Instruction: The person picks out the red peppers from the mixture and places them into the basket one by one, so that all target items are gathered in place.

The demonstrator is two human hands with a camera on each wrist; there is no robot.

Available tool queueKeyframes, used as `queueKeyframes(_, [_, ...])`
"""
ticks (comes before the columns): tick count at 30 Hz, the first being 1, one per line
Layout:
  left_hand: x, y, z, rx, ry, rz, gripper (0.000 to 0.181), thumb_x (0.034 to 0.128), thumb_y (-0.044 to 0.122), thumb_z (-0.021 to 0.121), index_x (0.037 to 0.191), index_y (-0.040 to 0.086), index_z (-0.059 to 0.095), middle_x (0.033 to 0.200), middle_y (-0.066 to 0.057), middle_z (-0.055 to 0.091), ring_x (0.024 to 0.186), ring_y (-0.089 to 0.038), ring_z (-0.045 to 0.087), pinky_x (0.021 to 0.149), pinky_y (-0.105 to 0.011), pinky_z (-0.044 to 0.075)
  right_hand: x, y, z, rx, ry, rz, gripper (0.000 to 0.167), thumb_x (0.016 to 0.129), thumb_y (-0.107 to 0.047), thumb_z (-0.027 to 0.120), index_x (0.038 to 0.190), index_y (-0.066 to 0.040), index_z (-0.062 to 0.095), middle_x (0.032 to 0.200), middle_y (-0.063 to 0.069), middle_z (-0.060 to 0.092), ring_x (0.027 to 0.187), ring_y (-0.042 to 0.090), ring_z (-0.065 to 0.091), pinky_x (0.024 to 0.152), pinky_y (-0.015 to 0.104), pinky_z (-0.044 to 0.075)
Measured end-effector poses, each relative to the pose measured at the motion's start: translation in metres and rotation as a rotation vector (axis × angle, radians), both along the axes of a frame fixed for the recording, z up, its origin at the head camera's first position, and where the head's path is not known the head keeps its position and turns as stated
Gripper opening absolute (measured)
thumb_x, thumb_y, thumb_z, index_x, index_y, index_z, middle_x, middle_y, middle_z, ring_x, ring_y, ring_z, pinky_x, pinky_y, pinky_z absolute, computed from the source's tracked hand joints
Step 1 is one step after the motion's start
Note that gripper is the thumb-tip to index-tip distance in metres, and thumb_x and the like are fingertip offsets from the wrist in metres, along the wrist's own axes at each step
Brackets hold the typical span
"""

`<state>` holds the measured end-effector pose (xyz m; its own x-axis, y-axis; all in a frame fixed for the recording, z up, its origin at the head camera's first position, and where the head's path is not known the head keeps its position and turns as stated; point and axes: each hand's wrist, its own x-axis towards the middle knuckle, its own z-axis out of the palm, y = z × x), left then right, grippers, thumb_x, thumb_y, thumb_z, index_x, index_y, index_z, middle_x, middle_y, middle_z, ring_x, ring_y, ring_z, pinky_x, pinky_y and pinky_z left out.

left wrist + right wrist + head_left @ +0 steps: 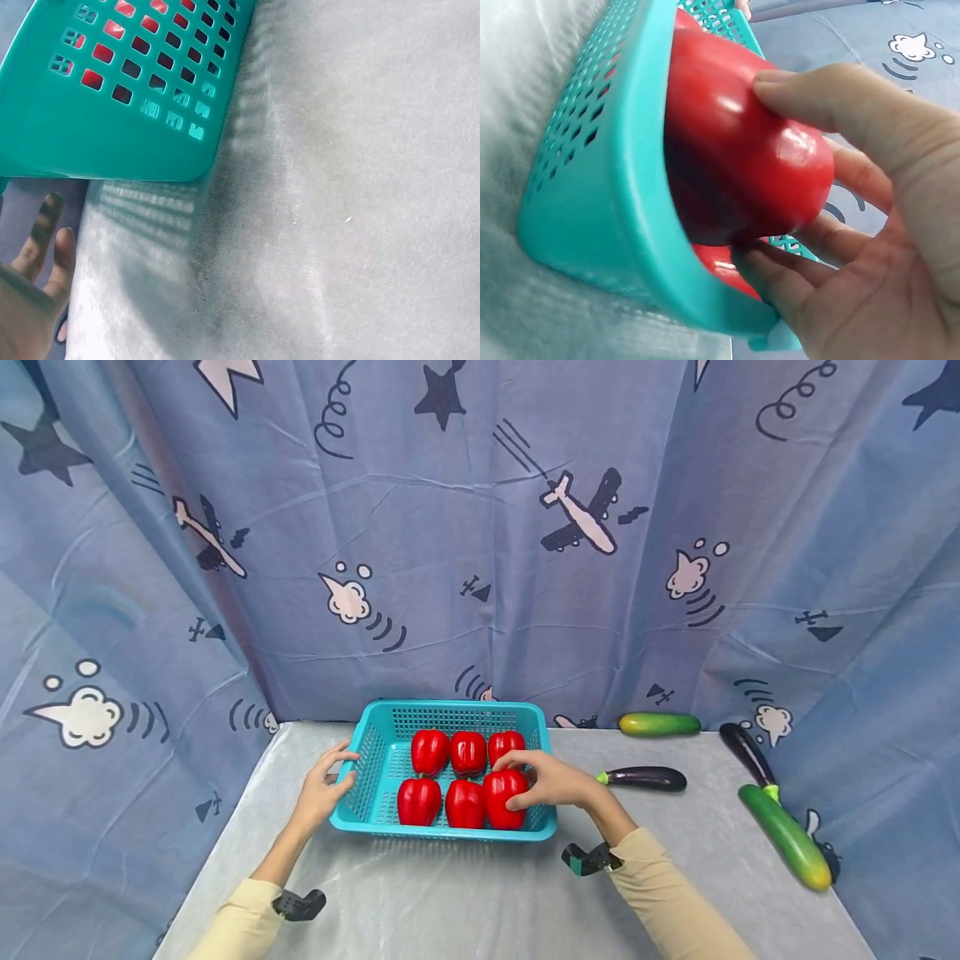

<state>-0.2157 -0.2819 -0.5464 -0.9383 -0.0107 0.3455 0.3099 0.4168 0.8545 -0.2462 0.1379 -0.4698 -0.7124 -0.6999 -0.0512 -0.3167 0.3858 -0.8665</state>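
Note:
A turquoise plastic basket (442, 832) with perforated walls holds several red bell peppers (418, 802) in two rows. My right hand (553, 779) grips the bell pepper (501, 795) at the front right, thumb on the near side and fingers around the far side. In the right wrist view this bell pepper (742, 142) is at the basket's rim, above another red one partly hidden below it. At the basket's left end is my left hand (324, 785), fingers spread and loosely bent beside the rim. The left wrist view shows its fingers (34, 247) holding nothing.
Right of the basket lies an eggplant (645, 778), with a green-and-yellow cucumber (660, 724) behind it by the curtain. Farther right are a second eggplant (748, 756) and a larger cucumber (783, 835). A patterned blue curtain (450, 568) borders the grey-white table (450, 902).

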Motion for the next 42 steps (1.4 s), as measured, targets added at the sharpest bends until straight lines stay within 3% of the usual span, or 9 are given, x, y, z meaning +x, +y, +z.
queueKeyframes(12, [0.001,0.001,0.003,-0.005,-0.049,0.010,0.029,0.0939,-0.008,0.064,0.123,-0.004,0.065,0.152,-0.027,0.041,0.135,-0.042,0.044,0.088,-0.027,0.051,-0.001,-0.004,-0.003,-0.021,0.079,-0.009,0.040,0.083,-0.013,0.085,0.118,-0.006,0.066,0.116,0.008,0.065,0.112,0.034,0.058,0.088,0.049,0.055])
queueKeyframes(20, [0.018,0.014,0.036,-0.019,-0.029,0.006,0.028,0.0913,-0.015,0.062,0.119,-0.012,0.064,0.147,-0.036,0.041,0.130,-0.051,0.046,0.086,-0.031,0.053,0.003,-0.009,0.002,0.098,0.140,-0.071,0.045,0.077,-0.013,0.089,0.115,-0.010,0.067,0.111,0.004,0.064,0.109,0.031,0.058,0.076,0.039,0.059])
queueKeyframes(23, [0.021,0.017,0.042,-0.029,-0.035,0.003,0.027,0.0913,-0.016,0.062,0.118,-0.013,0.063,0.147,-0.036,0.041,0.130,-0.050,0.045,0.086,-0.031,0.053,0.003,-0.011,0.003,0.140,0.151,-0.089,0.045,0.076,-0.013,0.090,0.114,-0.011,0.067,0.109,0.003,0.063,0.107,0.030,0.058,0.075,0.038,0.059])
queueKeyframes(30, [0.020,0.017,0.043,-0.012,-0.027,-0.009,0.027,0.0907,-0.016,0.062,0.118,-0.014,0.063,0.146,-0.037,0.041,0.130,-0.051,0.045,0.085,-0.024,0.051,0.002,-0.015,0.004,0.203,0.155,-0.107,0.045,0.074,-0.011,0.091,0.112,-0.013,0.067,0.109,0.003,0.063,0.107,0.028,0.058,0.075,0.039,0.059])
queueKeyframes(34, [0.020,0.017,0.042,-0.009,-0.025,-0.012,0.027,0.0910,-0.016,0.062,0.118,-0.014,0.063,0.147,-0.037,0.041,0.131,-0.051,0.045,0.086,-0.025,0.051,0.000,-0.016,0.004,0.240,0.157,-0.112,0.046,0.074,-0.012,0.092,0.112,-0.013,0.067,0.111,0.004,0.064,0.109,0.029,0.058,0.076,0.040,0.059])
queueKeyframes(42, [0.019,0.016,0.041,-0.017,-0.025,-0.013,0.027,0.0911,-0.016,0.062,0.118,-0.015,0.063,0.147,-0.038,0.040,0.130,-0.051,0.045,0.085,-0.025,0.052,0.001,-0.015,0.005,0.220,0.145,-0.061,0.052,0.075,-0.015,0.092,0.119,-0.004,0.066,0.119,0.017,0.062,0.115,0.039,0.056,0.079,0.043,0.058])
